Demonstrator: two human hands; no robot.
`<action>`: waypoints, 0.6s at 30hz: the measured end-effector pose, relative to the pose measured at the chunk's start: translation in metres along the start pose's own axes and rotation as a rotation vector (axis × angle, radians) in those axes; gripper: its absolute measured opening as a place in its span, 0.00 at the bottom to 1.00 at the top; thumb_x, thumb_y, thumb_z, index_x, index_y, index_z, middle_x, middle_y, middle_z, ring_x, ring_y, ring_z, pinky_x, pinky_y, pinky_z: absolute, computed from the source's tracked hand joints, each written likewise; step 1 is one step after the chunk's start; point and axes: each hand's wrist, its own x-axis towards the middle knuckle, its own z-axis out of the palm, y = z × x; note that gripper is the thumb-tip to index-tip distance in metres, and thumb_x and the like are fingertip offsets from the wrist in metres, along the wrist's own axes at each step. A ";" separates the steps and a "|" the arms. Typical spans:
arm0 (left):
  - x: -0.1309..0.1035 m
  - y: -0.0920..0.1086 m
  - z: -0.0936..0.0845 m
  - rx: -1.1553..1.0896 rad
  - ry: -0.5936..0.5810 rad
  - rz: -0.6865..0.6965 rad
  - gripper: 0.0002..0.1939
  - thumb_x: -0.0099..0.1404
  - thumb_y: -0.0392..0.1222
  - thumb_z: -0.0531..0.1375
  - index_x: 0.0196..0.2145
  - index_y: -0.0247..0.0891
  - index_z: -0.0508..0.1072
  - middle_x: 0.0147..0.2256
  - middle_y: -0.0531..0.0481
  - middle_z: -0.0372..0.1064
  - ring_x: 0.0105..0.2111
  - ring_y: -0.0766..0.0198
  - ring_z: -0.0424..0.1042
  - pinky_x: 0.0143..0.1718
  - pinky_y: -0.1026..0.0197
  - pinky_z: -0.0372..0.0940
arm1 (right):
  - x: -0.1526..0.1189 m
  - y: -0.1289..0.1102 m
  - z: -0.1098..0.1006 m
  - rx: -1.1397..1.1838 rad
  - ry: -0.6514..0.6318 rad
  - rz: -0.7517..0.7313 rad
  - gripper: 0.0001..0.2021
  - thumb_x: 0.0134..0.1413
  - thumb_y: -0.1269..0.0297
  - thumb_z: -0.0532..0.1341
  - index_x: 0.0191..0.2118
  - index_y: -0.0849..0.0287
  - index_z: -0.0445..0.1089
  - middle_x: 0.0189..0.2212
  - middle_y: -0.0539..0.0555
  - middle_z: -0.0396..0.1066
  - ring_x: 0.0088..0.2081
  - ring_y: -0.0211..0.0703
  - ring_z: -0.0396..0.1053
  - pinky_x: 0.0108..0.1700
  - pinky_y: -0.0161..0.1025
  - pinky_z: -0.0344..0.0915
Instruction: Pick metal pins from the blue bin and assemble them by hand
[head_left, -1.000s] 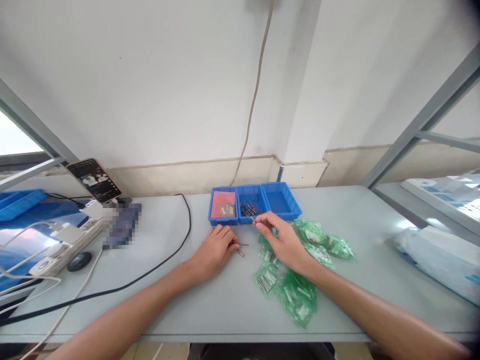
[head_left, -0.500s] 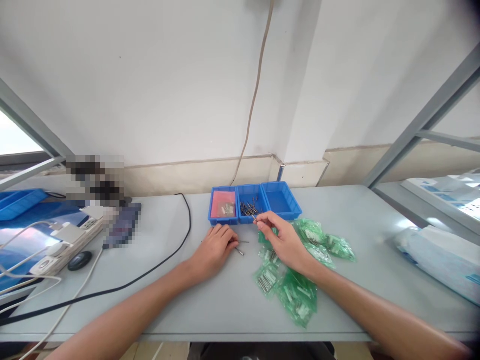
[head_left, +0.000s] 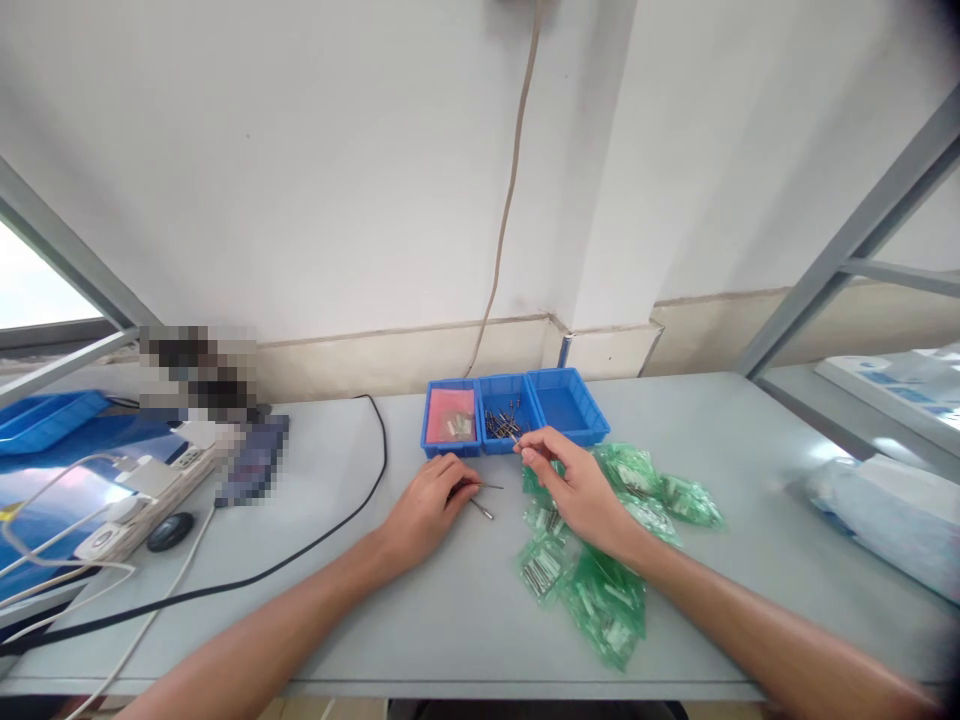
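My left hand point(head_left: 435, 497) rests on the table with its fingers curled together, and a thin metal rod point(head_left: 491, 486) sticks out from the fingertips. A second metal pin point(head_left: 482, 510) with a thicker end lies just below, its near end hidden by the hand. In a pinch of thumb and finger, my right hand point(head_left: 576, 485) holds a small metal pin point(head_left: 516, 438) at the front edge of the middle blue bin point(head_left: 536, 418). Loose metal pins point(head_left: 501, 426) lie in that bin. Under and around my right hand are green plastic bags point(head_left: 607, 610) of metal parts.
The left blue bin point(head_left: 425, 440) holds a pink sheet point(head_left: 451, 402) and a small bag of parts. A third blue bin point(head_left: 566, 400) stands at right. A black cable point(head_left: 262, 570), a mouse point(head_left: 170, 531) and a power strip point(head_left: 97, 540) are on the left; a plastic-wrapped package point(head_left: 885, 510) is at far right.
The whole view has shifted slightly, so the things appear a little lower and to the right. Both hands keep nearly the same places and grips.
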 end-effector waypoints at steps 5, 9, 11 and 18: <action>0.001 -0.002 0.000 -0.011 0.024 -0.023 0.04 0.79 0.38 0.59 0.43 0.40 0.74 0.42 0.49 0.74 0.43 0.56 0.73 0.47 0.55 0.67 | 0.000 0.001 -0.001 -0.012 0.018 -0.004 0.11 0.75 0.54 0.56 0.47 0.52 0.73 0.44 0.53 0.77 0.41 0.48 0.73 0.39 0.40 0.67; 0.000 -0.001 0.001 -0.022 0.040 -0.044 0.04 0.78 0.38 0.59 0.42 0.40 0.73 0.41 0.49 0.73 0.42 0.57 0.72 0.46 0.56 0.67 | 0.001 0.001 -0.001 -0.010 0.023 0.004 0.11 0.75 0.54 0.56 0.47 0.52 0.73 0.44 0.53 0.77 0.42 0.48 0.72 0.39 0.40 0.67; 0.000 -0.001 0.001 -0.027 0.047 -0.054 0.05 0.78 0.39 0.59 0.41 0.40 0.73 0.41 0.48 0.72 0.41 0.57 0.72 0.45 0.56 0.67 | 0.001 0.000 0.000 -0.006 0.027 0.008 0.11 0.75 0.54 0.56 0.47 0.52 0.73 0.43 0.54 0.77 0.42 0.49 0.72 0.38 0.40 0.67; 0.000 -0.003 0.001 -0.063 0.066 -0.045 0.07 0.79 0.40 0.57 0.40 0.40 0.72 0.41 0.48 0.72 0.40 0.59 0.73 0.43 0.58 0.68 | 0.002 0.001 0.000 0.027 0.027 0.023 0.12 0.75 0.53 0.56 0.47 0.52 0.72 0.43 0.54 0.76 0.42 0.49 0.72 0.38 0.40 0.68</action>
